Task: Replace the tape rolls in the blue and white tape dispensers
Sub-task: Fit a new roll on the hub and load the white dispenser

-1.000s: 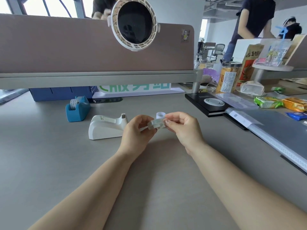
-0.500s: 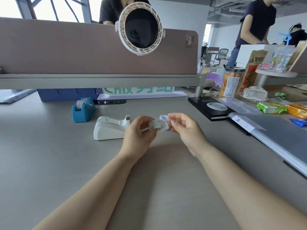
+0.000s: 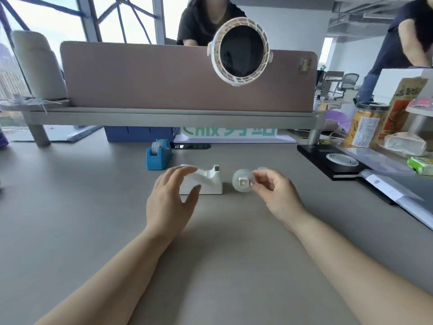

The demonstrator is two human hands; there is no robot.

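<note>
The white tape dispenser (image 3: 208, 181) sits on the grey desk, its roll slot hidden behind my left hand (image 3: 169, 198), which hovers open just in front of it with fingers spread. My right hand (image 3: 273, 191) pinches a clear tape roll (image 3: 242, 183) on its white hub, held upright just right of the white dispenser. The blue tape dispenser (image 3: 158, 156) stands behind and to the left, with a roll of tape seated in it. A small white core (image 3: 262, 169) peeks out behind my right fingers.
A raised shelf with a brown partition (image 3: 187, 76) and a clipped white fan (image 3: 240, 51) spans the back. A black box (image 3: 328, 158), a folder, a snack jar (image 3: 365, 125) and packets crowd the right side. Two people are behind the partition and at far right.
My left hand has let go of the tape roll and moved left to the white dispenser. My right hand alone now holds the roll. The camera has tilted up.
</note>
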